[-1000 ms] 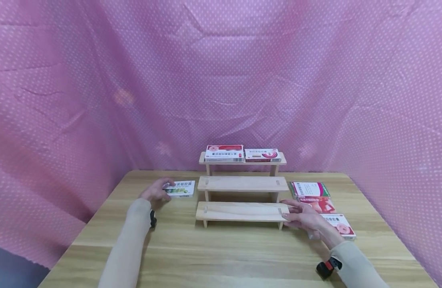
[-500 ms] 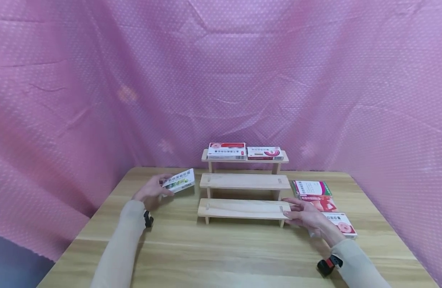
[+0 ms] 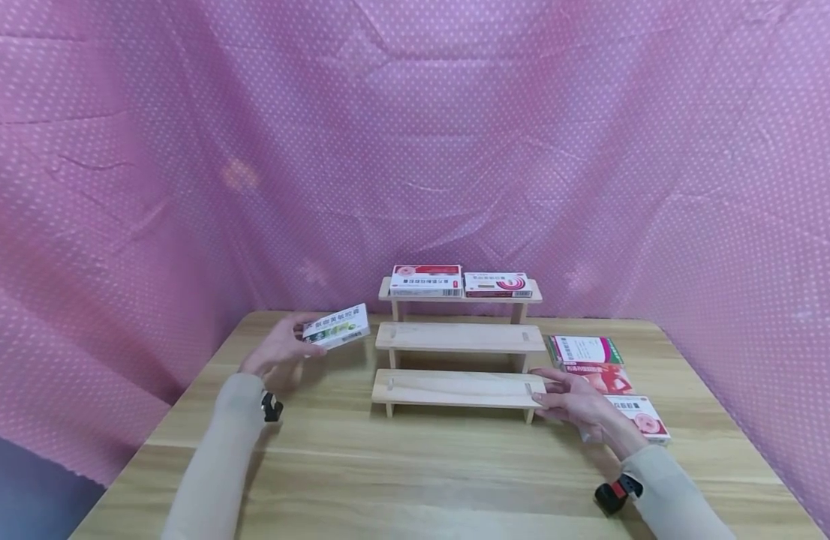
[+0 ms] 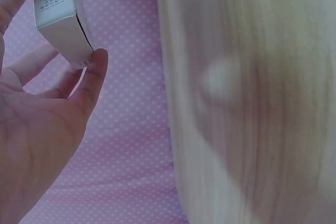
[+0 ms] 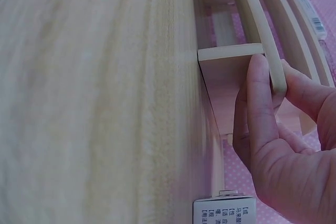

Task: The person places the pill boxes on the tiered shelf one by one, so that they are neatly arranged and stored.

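Note:
At the left, my left hand [image 3: 280, 347] pinches the end of a white medicine box [image 3: 337, 328] with green print, holding it tilted above the table. In the left wrist view the box's end [image 4: 65, 32] sits between thumb and fingers. A three-tier wooden display stand [image 3: 455, 386] occupies the middle. My right hand [image 3: 580, 405] grips the right end of its lowest shelf. The right wrist view shows the thumb on one face of that shelf board [image 5: 277, 77] and fingers against the other, beside the leg.
Two medicine boxes, one red-and-white [image 3: 425, 281] and one white-and-pink [image 3: 498, 283], lie on the top tier. Right of the stand lie a green-edged box [image 3: 584, 349], a red box [image 3: 600, 379] and a white-and-red box [image 3: 641, 416]. A pink dotted curtain [image 3: 415, 150] hangs behind the table [image 3: 415, 480].
My left hand has picked the white-and-green medicine box up off the table and tilted it, and its wrist has shifted slightly left. The right hand keeps its grip on the stand.

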Demonstrator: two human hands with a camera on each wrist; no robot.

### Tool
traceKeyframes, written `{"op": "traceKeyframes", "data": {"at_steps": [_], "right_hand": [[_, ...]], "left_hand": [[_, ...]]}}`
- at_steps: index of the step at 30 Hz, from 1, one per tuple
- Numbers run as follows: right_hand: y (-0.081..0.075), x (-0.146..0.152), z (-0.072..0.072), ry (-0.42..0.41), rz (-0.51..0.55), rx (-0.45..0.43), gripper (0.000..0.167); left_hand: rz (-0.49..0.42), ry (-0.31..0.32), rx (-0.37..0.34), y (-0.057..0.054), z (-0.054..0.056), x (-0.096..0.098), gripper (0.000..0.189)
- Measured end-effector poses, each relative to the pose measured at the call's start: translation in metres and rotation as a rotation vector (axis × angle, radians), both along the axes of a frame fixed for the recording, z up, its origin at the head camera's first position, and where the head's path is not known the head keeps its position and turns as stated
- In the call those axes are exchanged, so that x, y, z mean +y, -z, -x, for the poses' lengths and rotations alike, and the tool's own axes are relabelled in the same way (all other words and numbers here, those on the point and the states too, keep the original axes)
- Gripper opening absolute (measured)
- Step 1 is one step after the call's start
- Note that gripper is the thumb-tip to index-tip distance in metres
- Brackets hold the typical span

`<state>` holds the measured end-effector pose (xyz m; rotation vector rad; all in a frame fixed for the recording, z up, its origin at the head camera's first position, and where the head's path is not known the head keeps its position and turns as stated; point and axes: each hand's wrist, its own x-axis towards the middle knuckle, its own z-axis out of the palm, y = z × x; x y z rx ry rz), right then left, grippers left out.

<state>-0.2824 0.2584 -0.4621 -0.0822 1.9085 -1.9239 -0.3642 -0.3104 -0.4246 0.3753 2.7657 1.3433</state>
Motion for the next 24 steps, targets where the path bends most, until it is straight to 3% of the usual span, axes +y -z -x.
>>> {"op": "traceKeyframes", "data": {"at_steps": [12,19,24], "right_hand": [[0.001,0.0,0.001,-0.011,0.008,0.014,0.07],[-0.003,-0.002,-0.001,0.019,-0.018,-0.008,0.069],[-0.003,-0.002,-0.002,0.016,-0.014,0.0,0.069]], "left_hand": [[-0.054,0.05,0.024,-0.015,-0.009,0.001,0.093],[-0.128,0.093,-0.005,-0.023,-0.013,0.009,0.09],[-0.097,0.099,-0.004,-0.027,-0.014,0.015,0.089]]}}
